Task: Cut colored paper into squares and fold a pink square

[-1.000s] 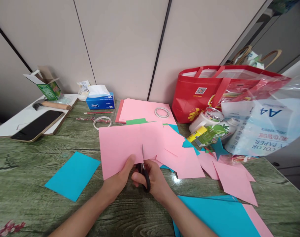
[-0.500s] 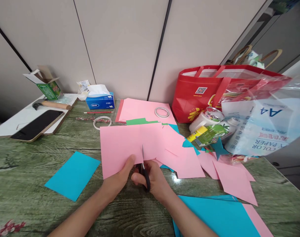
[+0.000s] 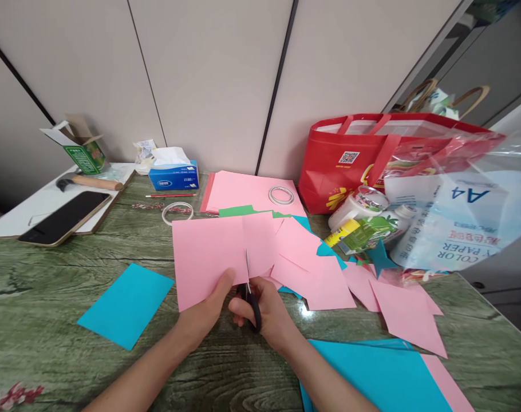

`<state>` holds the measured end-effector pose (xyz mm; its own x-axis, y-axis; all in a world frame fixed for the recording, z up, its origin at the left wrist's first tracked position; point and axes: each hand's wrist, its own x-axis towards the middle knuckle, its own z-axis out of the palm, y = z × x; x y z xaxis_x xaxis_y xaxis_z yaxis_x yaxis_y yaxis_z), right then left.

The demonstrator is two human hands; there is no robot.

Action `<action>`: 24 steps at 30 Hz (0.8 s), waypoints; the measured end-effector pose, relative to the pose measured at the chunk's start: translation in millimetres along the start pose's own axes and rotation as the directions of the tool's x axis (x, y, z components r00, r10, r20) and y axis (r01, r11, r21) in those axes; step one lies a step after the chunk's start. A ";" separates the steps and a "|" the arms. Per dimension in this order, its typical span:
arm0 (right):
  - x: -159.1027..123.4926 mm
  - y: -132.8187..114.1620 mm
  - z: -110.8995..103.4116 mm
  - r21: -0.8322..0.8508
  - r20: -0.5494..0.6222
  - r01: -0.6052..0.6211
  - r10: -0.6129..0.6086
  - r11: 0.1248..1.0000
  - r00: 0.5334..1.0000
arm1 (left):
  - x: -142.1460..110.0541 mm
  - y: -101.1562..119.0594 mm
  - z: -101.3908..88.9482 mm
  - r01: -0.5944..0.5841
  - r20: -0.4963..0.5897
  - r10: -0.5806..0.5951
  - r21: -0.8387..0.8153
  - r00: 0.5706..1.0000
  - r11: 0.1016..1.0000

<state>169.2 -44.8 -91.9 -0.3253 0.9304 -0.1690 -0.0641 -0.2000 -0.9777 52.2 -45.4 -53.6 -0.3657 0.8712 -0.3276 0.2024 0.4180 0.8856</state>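
Head view had the pink paper sheet [image 3: 209, 254] raised in front of the person above the wood-grain tabletop [image 3: 41, 303], its far edge overlapping the green paper [image 3: 236, 211] from this viewpoint and its right part seen against the loose pink pieces [image 3: 331, 283]. The left hand [image 3: 202, 320] was clamped on the sheet's near edge, thumb flat on top and fingers mostly hidden underneath, while the right hand [image 3: 272, 309] was closed around the black-handled scissors [image 3: 256, 315]. One blade lay over the sheet, pointing away from the body, with a short slit at the near edge beside it; how far the blades stood apart could not be told. A faint crease ran from the far edge toward the blade tip. The sheet looked very light, thin and fairly crisp, stiff enough to stand out from a single pinch, yet likely to bend or tear if pulled sideways at the slit. Its smooth face seemed only mildly slippery, so a flat thumb-and-finger hold near the cut, clear of the blades, appeared the best place to steady it. The scissors looked rigid and easily the heavier item, best held by their handle loops.
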 end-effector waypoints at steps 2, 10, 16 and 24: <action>0.0 -0.2 0.1 0.003 -0.004 -0.007 0.007 1.000 1.000 | 0.2 -0.8 -0.2 -0.011 0.072 0.012 -0.014 0.997 1.000; -0.8 -3.7 1.4 0.008 -0.013 -0.036 0.036 0.999 0.999 | 0.1 -1.5 -1.1 -0.018 0.108 0.023 -0.048 0.994 0.999; -1.4 -3.5 1.5 0.015 -0.001 -0.007 0.007 1.000 1.000 | 0.3 -1.9 -1.0 -0.025 0.165 0.030 -0.027 0.986 0.999; -1.6 -2.2 2.1 0.020 0.001 0.002 -0.002 1.000 1.000 | -0.7 -2.1 -2.0 -0.053 0.191 0.063 -0.057 0.980 0.997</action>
<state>167.9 -46.5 -89.2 -0.3262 0.9304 -0.1673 -0.0835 -0.2047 -0.9753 50.3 -47.4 -54.6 -0.1722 0.9289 -0.3279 0.1697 0.3559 0.9190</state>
